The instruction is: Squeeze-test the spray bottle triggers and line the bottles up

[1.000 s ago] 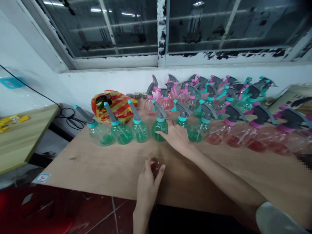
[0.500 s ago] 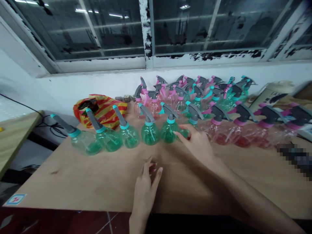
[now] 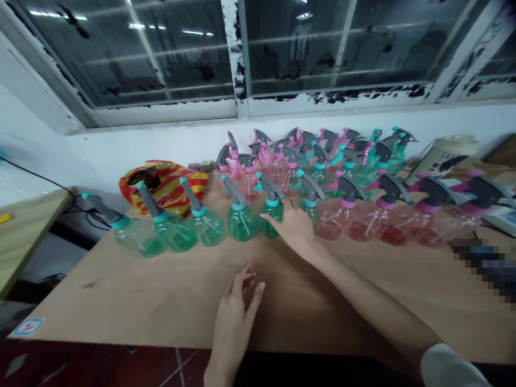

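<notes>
At one o'clock from the left hand, a round, translucent green plastic spray bottle with a grey-and-turquoise head stood upright on the brown wooden worktop. The right hand was beside it, thumb extended across its front; whether it gripped anything could not be told. The left hand was empty, fingers loosely curled. Matching green bottles continued towards nine o'clock, clear pink bottles towards three. This front row was lined up, heads fitted; a denser cluster sat at one o'clock, a red-and-yellow striped plastic bag near ten.
</notes>
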Tool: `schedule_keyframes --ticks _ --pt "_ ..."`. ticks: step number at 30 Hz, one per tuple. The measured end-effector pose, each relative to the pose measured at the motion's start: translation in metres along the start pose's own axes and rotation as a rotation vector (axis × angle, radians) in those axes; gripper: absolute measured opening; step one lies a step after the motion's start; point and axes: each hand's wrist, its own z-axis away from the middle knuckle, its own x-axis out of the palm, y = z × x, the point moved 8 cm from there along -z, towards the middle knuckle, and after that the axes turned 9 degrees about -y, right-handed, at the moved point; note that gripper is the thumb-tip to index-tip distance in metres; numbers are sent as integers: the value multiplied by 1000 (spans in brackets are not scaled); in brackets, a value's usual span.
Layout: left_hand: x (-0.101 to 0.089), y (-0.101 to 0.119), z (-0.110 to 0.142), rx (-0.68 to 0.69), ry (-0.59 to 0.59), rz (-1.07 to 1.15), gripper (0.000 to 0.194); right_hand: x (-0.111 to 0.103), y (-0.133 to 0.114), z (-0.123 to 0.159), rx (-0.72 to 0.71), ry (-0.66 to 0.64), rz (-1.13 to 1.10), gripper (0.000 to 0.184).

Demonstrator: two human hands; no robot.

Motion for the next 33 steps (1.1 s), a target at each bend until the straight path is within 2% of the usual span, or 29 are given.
schedule_keyframes --ticks 14,21,27,30,33 --pt "12 18 13 55 -14 -145 45 8 -7 -4 -21 -21 16 53" --pt "10 13 12 26 -19 -136 45 5 -6 4 -28 -32 53 53" --pt "10 12 5 73 66 -95 45 -9 2 37 -83 -63 103 54" --pt "21 17 -2 99 75 -51 59 -18 12 63 -119 -76 124 53" --pt "40 27 -8 132 33 -44 75 -29 26 92 -156 -70 135 51"
